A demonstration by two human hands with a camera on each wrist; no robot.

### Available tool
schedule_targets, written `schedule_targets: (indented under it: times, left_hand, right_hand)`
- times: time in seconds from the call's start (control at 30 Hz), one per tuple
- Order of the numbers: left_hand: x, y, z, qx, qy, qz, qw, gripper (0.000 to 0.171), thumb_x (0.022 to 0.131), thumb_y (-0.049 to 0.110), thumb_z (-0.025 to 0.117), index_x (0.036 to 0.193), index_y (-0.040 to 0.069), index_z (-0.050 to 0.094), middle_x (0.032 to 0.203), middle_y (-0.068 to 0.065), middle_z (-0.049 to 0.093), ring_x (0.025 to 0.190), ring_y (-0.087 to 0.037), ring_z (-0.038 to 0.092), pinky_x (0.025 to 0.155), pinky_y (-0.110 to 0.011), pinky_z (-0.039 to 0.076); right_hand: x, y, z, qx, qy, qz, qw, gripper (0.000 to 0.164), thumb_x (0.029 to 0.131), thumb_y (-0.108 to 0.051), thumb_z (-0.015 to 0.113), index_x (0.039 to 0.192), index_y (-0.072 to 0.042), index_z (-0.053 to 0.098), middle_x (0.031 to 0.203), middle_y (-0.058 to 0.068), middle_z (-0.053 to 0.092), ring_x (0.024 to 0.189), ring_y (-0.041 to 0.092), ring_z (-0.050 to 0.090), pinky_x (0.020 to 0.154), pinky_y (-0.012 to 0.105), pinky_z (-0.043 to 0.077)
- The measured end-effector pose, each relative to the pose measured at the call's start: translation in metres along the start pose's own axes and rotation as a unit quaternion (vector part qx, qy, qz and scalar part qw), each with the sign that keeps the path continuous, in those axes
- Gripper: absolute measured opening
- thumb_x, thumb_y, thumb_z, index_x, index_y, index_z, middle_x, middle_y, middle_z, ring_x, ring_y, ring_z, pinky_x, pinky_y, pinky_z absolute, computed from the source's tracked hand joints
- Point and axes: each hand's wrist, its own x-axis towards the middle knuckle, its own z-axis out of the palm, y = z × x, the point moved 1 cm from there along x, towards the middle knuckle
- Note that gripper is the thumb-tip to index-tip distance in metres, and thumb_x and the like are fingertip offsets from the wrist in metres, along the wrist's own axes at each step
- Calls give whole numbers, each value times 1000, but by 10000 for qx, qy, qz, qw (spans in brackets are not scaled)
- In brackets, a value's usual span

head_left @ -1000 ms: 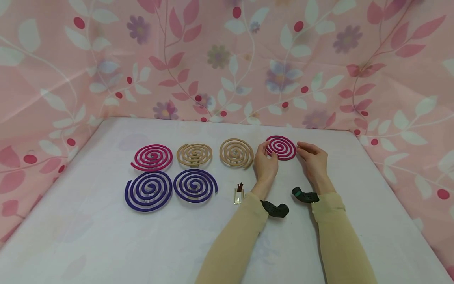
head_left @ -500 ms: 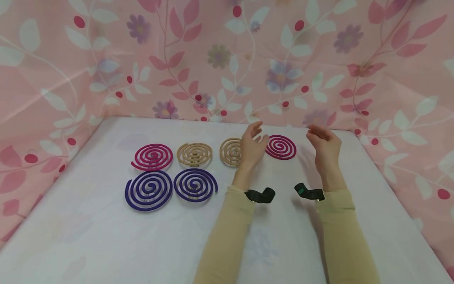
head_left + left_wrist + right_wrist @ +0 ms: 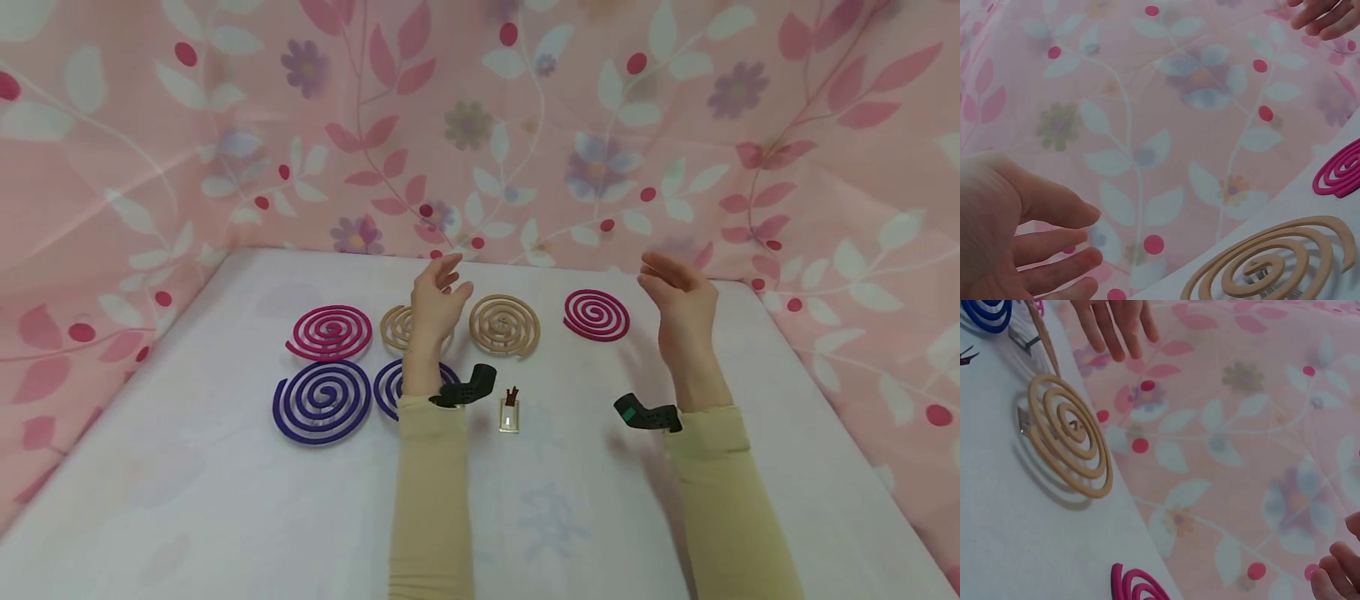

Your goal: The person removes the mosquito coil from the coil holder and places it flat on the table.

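Hovering empty, fingers [image 3: 1060, 270] half-open and loosely curved, left hand [image 3: 437, 300] and right hand [image 3: 684, 315] are flanking a tan coil [image 3: 504, 325] and a pink coil [image 3: 596, 315].

The place looked to me like a small makeshift corner for filming. I was at a white table [image 3: 570, 483], and pink cloth [image 3: 465, 167] printed with leaves, berries and flowers rose behind it and along both sides, softly creased like a curtain. I wore a black camera [image 3: 648, 416] on my right wrist [image 3: 703, 390] and a second camera [image 3: 471, 388] on my left wrist [image 3: 422, 375]. Whether it belonged to a home or a studio, I could not tell.
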Motion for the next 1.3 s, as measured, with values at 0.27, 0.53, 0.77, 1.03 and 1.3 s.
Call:
schedule_targets:
  times: [0.27,0.53,0.77,1.03,1.3]
  left_hand:
    - [-2,1,-24,-546,-129,-57,9984,50,89,-8,64,138,-3,54,143,-20,56,128,-34,57,107,-43,49]
    - [-6,2,-30,-239,-699,-332,9967,56,91,-5,65,144,0,49,146,-18,53,132,-34,54,108,-41,47]
    - [-4,-5,-29,-169,-980,-532,9936,55,90,-7,65,143,-2,49,148,-19,51,135,-38,50,110,-43,45]
    - [-2,-14,-22,34,-1180,-741,9902,58,88,-11,63,143,0,50,148,-16,51,136,-35,50,110,-42,46]
    - [-1,-18,-14,92,-1417,-857,9861,61,85,-16,60,143,-1,49,150,-21,47,138,-36,47,111,-44,44]
  right_hand:
    - [-15,-8,21,248,-289,-151,9992,32,92,0,66,124,-5,69,122,7,69,114,19,61,92,18,54]
    - [-20,-2,44,128,-718,-249,9970,33,93,0,65,126,0,65,116,3,70,111,17,62,94,19,53]
    - [-25,16,60,-114,-749,62,9971,33,92,1,65,125,2,65,120,8,70,110,15,64,91,16,53]
    - [-26,32,66,-68,-819,417,9957,37,92,6,63,128,7,59,120,11,68,103,11,66,89,16,54]
    - [-28,52,70,21,-1378,1055,9848,44,92,7,61,135,7,54,108,-3,69,96,7,66,88,18,53]
